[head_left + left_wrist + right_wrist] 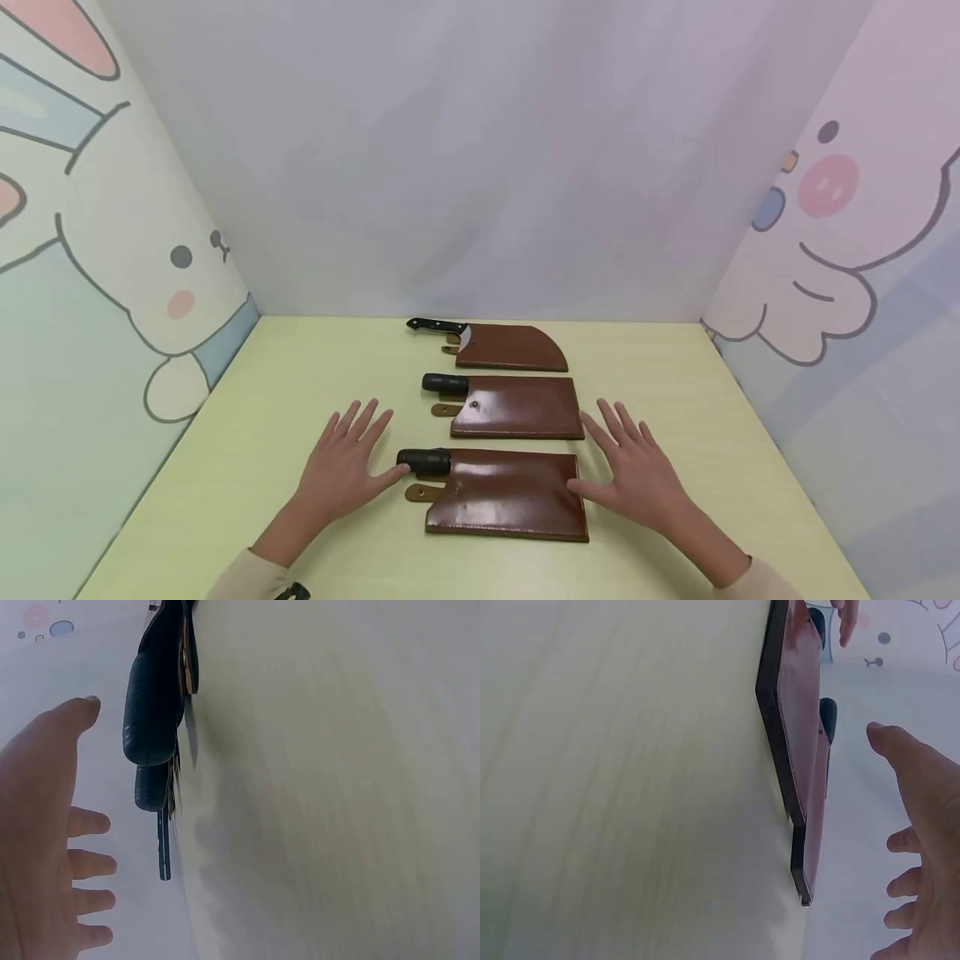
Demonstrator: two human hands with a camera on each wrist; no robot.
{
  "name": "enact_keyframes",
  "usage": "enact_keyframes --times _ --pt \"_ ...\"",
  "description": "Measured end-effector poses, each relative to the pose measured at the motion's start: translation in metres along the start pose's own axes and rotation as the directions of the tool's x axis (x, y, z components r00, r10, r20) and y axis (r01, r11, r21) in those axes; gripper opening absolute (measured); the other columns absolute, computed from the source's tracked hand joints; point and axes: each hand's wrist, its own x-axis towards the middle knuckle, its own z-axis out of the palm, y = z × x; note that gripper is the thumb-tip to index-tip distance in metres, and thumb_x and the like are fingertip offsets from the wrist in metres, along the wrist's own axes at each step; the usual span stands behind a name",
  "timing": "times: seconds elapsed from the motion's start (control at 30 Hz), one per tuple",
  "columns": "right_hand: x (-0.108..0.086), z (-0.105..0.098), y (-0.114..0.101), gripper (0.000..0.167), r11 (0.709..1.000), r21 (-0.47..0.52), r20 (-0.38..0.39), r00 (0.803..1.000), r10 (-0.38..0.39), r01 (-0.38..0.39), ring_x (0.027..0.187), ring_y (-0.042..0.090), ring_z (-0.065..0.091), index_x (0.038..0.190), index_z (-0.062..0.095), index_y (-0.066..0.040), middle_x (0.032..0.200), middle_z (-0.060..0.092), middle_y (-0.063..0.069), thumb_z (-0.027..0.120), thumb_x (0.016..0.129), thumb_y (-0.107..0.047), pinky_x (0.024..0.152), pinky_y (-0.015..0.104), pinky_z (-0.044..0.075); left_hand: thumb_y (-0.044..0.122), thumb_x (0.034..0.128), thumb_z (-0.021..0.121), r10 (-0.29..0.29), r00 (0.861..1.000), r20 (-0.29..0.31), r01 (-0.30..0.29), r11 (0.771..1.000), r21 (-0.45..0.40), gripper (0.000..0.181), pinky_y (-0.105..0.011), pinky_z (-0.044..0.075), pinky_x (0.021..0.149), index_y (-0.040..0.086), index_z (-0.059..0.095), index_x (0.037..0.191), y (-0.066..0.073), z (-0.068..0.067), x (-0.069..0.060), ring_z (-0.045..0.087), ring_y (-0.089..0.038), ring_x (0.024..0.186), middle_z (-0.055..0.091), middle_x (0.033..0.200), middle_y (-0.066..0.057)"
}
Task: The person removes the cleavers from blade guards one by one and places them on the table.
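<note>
Three knives in brown leather sheaths lie in a column on the table, handles to the left. Nearest is a broad cleaver in its sheath (513,500), its black handle (425,461) beside my left thumb. Behind it lies a second sheathed cleaver (525,407). Farthest back is a knife with a riveted black handle (437,326) in a curved sheath (510,346). My left hand (341,471) hovers with spread fingers left of the near handle. On the right, my right hand (637,471) is spread, its thumb over the near sheath's right edge. Neither holds anything.
The pale wood-look table (330,567) meets a plain light back wall (480,167). Side panels carry a cartoon rabbit (150,250) on the left and a cartoon pig (847,225) on the right. A brown strap (423,493) sticks out from the near sheath.
</note>
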Motion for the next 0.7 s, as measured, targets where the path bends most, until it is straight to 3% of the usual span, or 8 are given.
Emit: enact_keyframes --times 0.2,0.37,0.7 --pt "-0.009 0.006 -0.009 0.103 0.997 0.037 0.004 0.998 -0.067 0.066 0.151 0.041 0.029 0.159 0.039 -0.019 0.167 0.029 0.012 0.067 0.08 -0.078 0.112 0.065 0.034 0.073 0.0889 0.06 0.044 0.999 0.032 -0.042 0.998 -0.046 0.088 -0.059 0.025 0.119 0.011 0.05 0.152 0.006 0.004 0.001 0.034 -0.04 0.149 0.043 0.159 -0.015" --pt "-0.015 0.011 -0.015 0.106 0.992 0.063 0.028 0.993 -0.115 0.113 0.149 0.038 0.034 0.159 0.039 -0.018 0.165 0.033 0.013 0.067 0.078 -0.081 0.11 0.063 0.038 0.07 0.0914 0.06 0.115 0.991 0.063 -0.109 0.99 -0.094 0.085 -0.055 0.029 0.119 0.011 0.049 0.153 0.01 0.006 0.004 0.036 -0.037 0.149 0.044 0.159 -0.012" --pt "-0.023 0.017 -0.022 0.121 0.983 0.115 0.144 0.977 -0.157 0.141 0.147 0.034 0.04 0.16 0.035 -0.014 0.162 0.038 0.015 0.064 0.07 -0.09 0.107 0.053 0.045 0.062 0.0913 0.067 0.212 0.975 0.069 -0.196 0.962 -0.192 0.071 -0.052 0.04 0.112 0.012 0.061 0.142 0.017 0.009 0.01 0.047 -0.033 0.142 0.055 0.151 -0.009"
